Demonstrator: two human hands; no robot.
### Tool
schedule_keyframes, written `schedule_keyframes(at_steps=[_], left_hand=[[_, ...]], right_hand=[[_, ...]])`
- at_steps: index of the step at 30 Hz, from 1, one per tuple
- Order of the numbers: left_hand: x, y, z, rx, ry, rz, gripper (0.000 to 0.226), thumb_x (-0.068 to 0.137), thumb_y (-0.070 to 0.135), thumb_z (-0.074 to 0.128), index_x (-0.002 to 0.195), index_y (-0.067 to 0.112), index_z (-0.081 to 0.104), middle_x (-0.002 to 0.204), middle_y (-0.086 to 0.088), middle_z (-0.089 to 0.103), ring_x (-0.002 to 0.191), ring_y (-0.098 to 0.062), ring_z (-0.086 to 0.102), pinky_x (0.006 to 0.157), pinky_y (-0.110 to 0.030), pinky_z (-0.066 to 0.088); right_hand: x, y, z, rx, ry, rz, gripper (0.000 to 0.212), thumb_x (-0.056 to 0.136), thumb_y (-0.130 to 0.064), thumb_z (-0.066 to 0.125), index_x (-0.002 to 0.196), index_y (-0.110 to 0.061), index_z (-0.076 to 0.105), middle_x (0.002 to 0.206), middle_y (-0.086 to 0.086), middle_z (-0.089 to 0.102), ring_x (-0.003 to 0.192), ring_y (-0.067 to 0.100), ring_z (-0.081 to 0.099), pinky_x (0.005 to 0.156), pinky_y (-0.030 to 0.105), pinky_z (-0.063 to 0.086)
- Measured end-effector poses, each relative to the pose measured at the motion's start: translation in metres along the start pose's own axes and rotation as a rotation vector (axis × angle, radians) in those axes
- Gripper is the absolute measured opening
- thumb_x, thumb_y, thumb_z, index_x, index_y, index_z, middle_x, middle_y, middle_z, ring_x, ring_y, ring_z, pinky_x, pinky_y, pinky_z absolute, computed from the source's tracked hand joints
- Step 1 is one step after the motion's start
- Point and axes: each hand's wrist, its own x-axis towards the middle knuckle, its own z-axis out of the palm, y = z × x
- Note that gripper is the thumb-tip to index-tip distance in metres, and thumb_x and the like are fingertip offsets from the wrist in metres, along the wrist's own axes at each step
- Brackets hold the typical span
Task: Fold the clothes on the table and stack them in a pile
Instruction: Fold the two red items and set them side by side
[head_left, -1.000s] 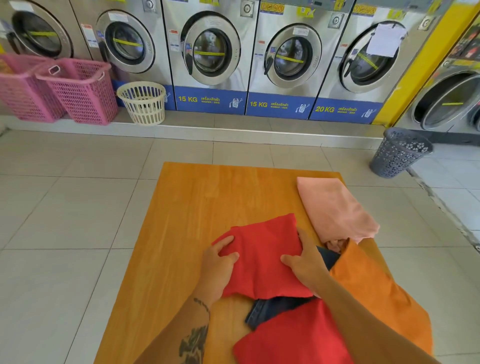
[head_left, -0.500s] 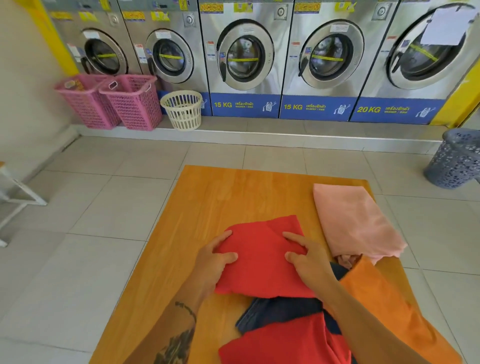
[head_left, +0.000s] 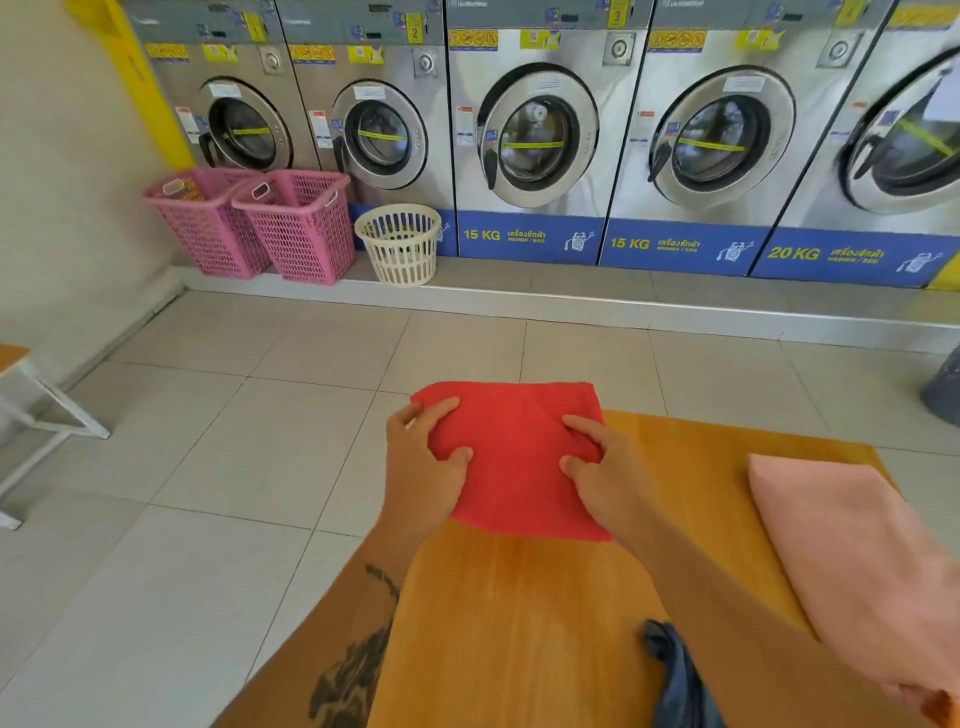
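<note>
A folded red cloth (head_left: 514, 457) lies at the far left corner of the orange wooden table (head_left: 524, 613), its far edge covering the table's corner. My left hand (head_left: 423, 457) grips its left edge and my right hand (head_left: 597, 467) grips its right edge, thumbs on top. A folded pink cloth (head_left: 852, 551) lies on the table's right side. A dark blue garment (head_left: 675, 675) shows at the bottom edge, partly hidden behind my right forearm. A scrap of orange fabric (head_left: 937, 706) peeks in at the bottom right corner.
A row of washing machines (head_left: 535, 135) lines the far wall. Two pink baskets (head_left: 249, 223) and a cream basket (head_left: 400, 244) stand in front of them. A grey basket (head_left: 943, 389) is at the right edge. White bench legs (head_left: 36, 415) stand at left on the tiled floor.
Both hands have carried the folded red cloth from the table's middle to its far left corner. The view has swung left, so the other clothes now sit low and right.
</note>
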Motion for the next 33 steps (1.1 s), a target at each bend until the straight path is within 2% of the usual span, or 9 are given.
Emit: schedule_keyframes(at_steps=[4,7,9,14,18,22,27,31,33], left_hand=[[0.055,-0.025,0.008,0.102,-0.052,0.022,0.06,0.091,0.014,0.066,0.143,0.034,0.045,0.154,0.003,0.018,0.13,-0.018,0.038,0.099,-0.023,0.041],[0.071,-0.066,0.02,0.464,-0.317,-0.108,0.074,0.093,0.035,0.059,0.155,0.035,0.02,0.164,0.0,-0.005,0.148,-0.031,0.016,0.117,-0.044,0.029],[0.072,-0.09,0.025,0.691,-0.398,-0.089,0.076,0.093,0.05,0.048,0.156,0.041,0.005,0.166,-0.001,-0.009,0.149,-0.035,0.005,0.12,-0.053,0.017],[0.073,-0.101,0.024,0.778,-0.421,-0.02,0.073,0.095,0.056,0.038,0.154,0.045,-0.003,0.166,0.0,-0.012,0.149,-0.036,0.0,0.12,-0.055,0.011],[0.065,-0.089,0.021,0.846,-0.414,-0.024,0.069,0.097,0.052,0.036,0.155,0.041,0.001,0.165,-0.004,-0.014,0.149,-0.039,-0.005,0.12,-0.057,0.008],[0.027,-0.074,0.014,0.717,-0.299,0.09,0.058,0.097,0.035,0.043,0.153,0.03,0.027,0.165,-0.003,0.011,0.152,-0.027,0.002,0.122,-0.05,0.011],[-0.048,-0.042,0.009,0.418,-0.239,0.068,0.049,0.093,0.018,0.049,0.142,0.027,0.048,0.15,0.007,0.039,0.14,-0.014,0.033,0.116,-0.04,0.029],[-0.12,-0.024,0.014,0.242,-0.265,0.007,0.043,0.097,0.014,0.046,0.137,0.028,0.052,0.139,0.014,0.045,0.105,0.005,0.054,0.083,-0.015,0.045],[-0.158,-0.022,0.024,0.162,-0.278,-0.002,0.039,0.099,0.013,0.045,0.132,0.03,0.055,0.135,0.015,0.048,0.11,0.004,0.054,0.071,-0.01,0.045]], right_hand=[[0.05,0.01,0.024,-0.243,-0.009,-0.003,0.056,0.092,-0.017,0.06,0.144,-0.03,0.046,0.144,-0.003,0.047,0.121,0.02,0.052,0.097,0.033,0.047],[0.06,0.041,0.039,-0.669,-0.214,0.12,0.067,0.094,-0.038,0.049,0.155,-0.024,0.025,0.162,0.005,0.022,0.145,0.03,0.026,0.115,0.046,0.029],[0.056,0.056,0.05,-0.857,-0.227,0.137,0.066,0.098,-0.045,0.033,0.157,-0.025,0.013,0.165,0.005,0.008,0.149,0.033,0.011,0.117,0.054,0.019],[0.037,0.061,0.065,-0.93,-0.106,0.089,0.064,0.1,-0.044,0.024,0.157,-0.02,0.01,0.165,0.006,0.007,0.15,0.03,0.011,0.117,0.053,0.021],[0.034,0.054,0.051,-0.873,-0.21,0.138,0.066,0.1,-0.046,0.03,0.158,-0.023,0.007,0.166,0.004,0.002,0.151,0.03,0.008,0.117,0.053,0.019],[0.014,0.043,0.018,-0.741,-0.24,0.057,0.07,0.098,-0.036,0.046,0.157,-0.019,0.014,0.165,0.003,0.014,0.149,0.028,0.019,0.118,0.046,0.026],[-0.048,0.045,-0.033,-0.665,-0.286,0.021,0.058,0.099,-0.026,0.051,0.153,-0.018,0.031,0.162,0.003,0.025,0.148,0.02,0.024,0.116,0.03,0.02],[-0.109,0.059,-0.08,-0.629,-0.327,0.061,0.055,0.099,-0.028,0.051,0.151,-0.022,0.036,0.156,-0.001,0.035,0.14,0.018,0.037,0.11,0.029,0.031],[-0.137,0.067,-0.101,-0.621,-0.336,0.059,0.052,0.097,-0.026,0.053,0.147,-0.021,0.042,0.152,0.001,0.042,0.135,0.02,0.043,0.108,0.029,0.034]])
